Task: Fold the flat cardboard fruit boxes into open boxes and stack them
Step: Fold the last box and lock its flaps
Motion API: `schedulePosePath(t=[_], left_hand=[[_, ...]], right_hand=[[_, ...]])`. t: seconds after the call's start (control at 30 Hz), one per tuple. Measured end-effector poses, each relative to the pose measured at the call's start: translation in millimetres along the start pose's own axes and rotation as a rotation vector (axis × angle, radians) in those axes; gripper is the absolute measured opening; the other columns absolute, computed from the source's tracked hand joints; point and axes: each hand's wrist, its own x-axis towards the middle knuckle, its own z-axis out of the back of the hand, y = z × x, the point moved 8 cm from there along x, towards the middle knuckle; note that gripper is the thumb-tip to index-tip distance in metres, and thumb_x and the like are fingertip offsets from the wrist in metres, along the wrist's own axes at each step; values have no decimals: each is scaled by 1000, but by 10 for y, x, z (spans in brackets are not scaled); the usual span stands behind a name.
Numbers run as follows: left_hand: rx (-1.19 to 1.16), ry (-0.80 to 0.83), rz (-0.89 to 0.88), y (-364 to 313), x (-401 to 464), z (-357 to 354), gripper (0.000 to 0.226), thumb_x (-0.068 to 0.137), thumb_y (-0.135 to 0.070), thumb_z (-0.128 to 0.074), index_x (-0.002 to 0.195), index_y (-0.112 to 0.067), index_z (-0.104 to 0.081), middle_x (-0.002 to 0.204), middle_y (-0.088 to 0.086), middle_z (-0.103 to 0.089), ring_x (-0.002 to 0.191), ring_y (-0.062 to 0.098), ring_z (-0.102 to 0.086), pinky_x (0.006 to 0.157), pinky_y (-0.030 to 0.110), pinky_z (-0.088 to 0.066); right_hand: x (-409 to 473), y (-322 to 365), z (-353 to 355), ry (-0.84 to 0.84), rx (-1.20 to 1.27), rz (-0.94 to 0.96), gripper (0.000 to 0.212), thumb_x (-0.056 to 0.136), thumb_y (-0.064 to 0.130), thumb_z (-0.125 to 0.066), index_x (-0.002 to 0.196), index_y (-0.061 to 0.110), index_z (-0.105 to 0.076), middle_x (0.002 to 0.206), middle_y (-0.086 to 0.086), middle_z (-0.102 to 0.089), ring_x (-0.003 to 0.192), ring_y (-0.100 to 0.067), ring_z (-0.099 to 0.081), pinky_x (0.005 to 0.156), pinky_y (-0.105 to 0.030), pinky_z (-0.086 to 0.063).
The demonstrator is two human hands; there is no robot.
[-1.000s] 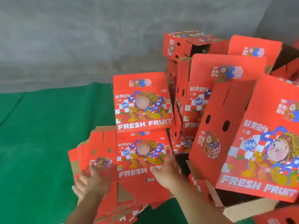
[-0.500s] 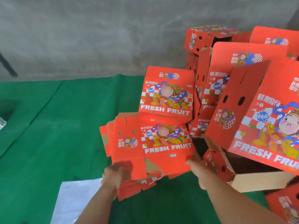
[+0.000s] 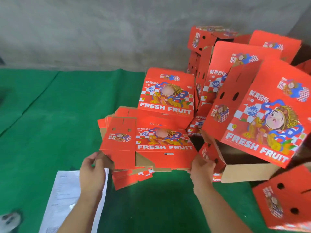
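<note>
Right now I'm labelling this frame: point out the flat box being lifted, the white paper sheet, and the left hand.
flat box [image 3: 161, 140], head view, printed front panel.
white paper sheet [image 3: 62, 194], head view, upper middle.
left hand [image 3: 91, 172], head view, back of hand.

I see the flat box [image 3: 148, 142] in bright red, printed with a white-and-red checker pattern, blue swirls, a yellow-robed cartoon figure and white "FRESH FRUIT" lettering; its inner flaps are plain brown. The folded boxes [image 3: 262, 115] carry the same print. The floor covering [image 3: 50, 115] is green, the wall [image 3: 101, 31] grey, the paper sheet [image 3: 62, 195] white.

The red box [image 3: 284, 206] at lower right is cut off (its printed side blurred).
</note>
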Motion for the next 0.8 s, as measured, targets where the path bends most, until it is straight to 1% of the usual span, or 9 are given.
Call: schedulePosePath(t=[0.07, 0.17, 0.33, 0.43, 0.53, 0.6, 0.67, 0.73, 0.8], left_hand=[[-88, -18, -30, -134, -26, 40, 25, 79, -28, -50, 78, -16, -71, 80, -4, -75, 83, 11, -69, 85, 38, -54], [-247, -29, -37, -234, -43, 131, 26, 74, -39, -56, 91, -27, -71, 89, -15, -75, 92, -2, -67, 94, 33, -51], [-317, -29, -173, -381, -65, 385, 39, 86, -57, -62, 110, -27, -69, 126, -12, -69, 123, 8, -61, 109, 40, -45], [-189, 38, -346, -626, -182, 376, 37, 88, -64, -60, 101, -32, -72, 126, -10, -65, 127, 2, -56, 112, 27, -38], [-141, 245, -389, -661, -482, 34, 44, 87, -58, -63, 117, -26, -68, 128, -10, -65, 121, -1, -58, 101, 13, -42], [-205, 270, -335, -596, -671, -67, 43, 84, -56, -65, 120, -32, -64, 120, -14, -70, 111, 4, -65, 91, 16, -49], [-250, 210, -331, -559, -738, -30, 38, 81, -52, -67, 113, -30, -66, 118, -12, -72, 115, 12, -66, 96, 22, -51], [-234, 139, -376, -671, -770, 46, 32, 80, -50, -70, 105, -30, -68, 122, -8, -70, 121, 18, -64, 106, 41, -50], [-208, 90, -412, -857, -853, 78, 27, 79, -52, -72, 104, -41, -69, 125, -4, -67, 119, 24, -64, 102, 56, -50]], right_hand=[[-122, 225, 105, 49, 129, 41, 30, 103, 20, -52, 127, 4, -47, 92, -20, -72, 55, -20, -63, 41, -25, -44], [-325, 691, 344, 50, 157, 189, 28, 95, 4, -52, 121, 6, -59, 90, -22, -73, 55, -19, -61, 41, -23, -44], [-707, 1250, 638, 159, 143, 354, 23, 93, -4, -50, 98, 3, -72, 60, -22, -61, 39, -19, -50, 37, -25, -40], [-891, 1314, 723, 247, 12, 416, 19, 90, -2, -53, 89, 5, -70, 54, -17, -56, 41, -21, -45, 45, -31, -38], [-947, 1338, 846, 244, -80, 438, 7, 83, 0, -57, 85, -1, -63, 54, -11, -57, 47, -22, -50, 50, -33, -41], [-968, 1346, 906, 249, -123, 444, 11, 82, 3, -59, 92, 1, -63, 59, -10, -61, 48, -18, -54, 49, -29, -43], [-1048, 1378, 931, 280, -184, 476, 19, 83, 9, -62, 102, 12, -62, 73, -6, -66, 48, -9, -58, 45, -20, -43], [-1165, 1465, 998, 275, -196, 539, 22, 84, 14, -66, 102, 24, -59, 87, 0, -68, 59, -4, -63, 45, -17, -45], [-1285, 1601, 1117, 270, -191, 604, 21, 82, 16, -68, 96, 31, -61, 88, 6, -70, 72, -8, -65, 56, -26, -48]])
